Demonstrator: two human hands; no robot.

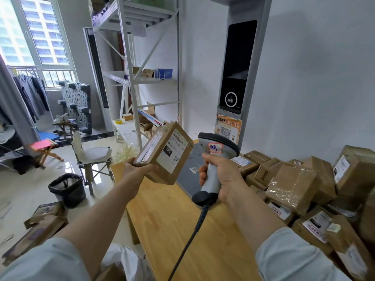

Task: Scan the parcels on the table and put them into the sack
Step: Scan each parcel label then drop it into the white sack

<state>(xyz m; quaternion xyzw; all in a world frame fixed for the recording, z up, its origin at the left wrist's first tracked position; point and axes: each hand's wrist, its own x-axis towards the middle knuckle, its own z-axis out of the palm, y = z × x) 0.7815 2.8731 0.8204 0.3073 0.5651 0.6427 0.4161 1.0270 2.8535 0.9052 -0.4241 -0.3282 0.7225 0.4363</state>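
L hand [139,169] grips a taped brown parcel [165,153] by its lower-left corner, thumb & fingers clamped on it. It holds the box up, tilted, above the far-left part of the wooden table [172,230]. The white shipping label w/ barcode faces the scanner [219,144].

R hand [225,176] has its fingers wrapped tight round the grey scanner's handle, above the table's middle. The scanner is just right of the parcel, not touching it. Its head carries a pink-edged sticker w/ handwriting. The coiled black cable [189,238] drops across the tabletop toward the near edge.

A pile of more parcels [294,185] covers the table's right side, up against the wall. A dark mat [187,180] lies on the table's far end, below the held parcel. The white sack [125,258] sits below the table's near-left edge.

On the floor off the table's left side are a black bin [67,189], a folding chair [91,157] & a few boxes [42,218].
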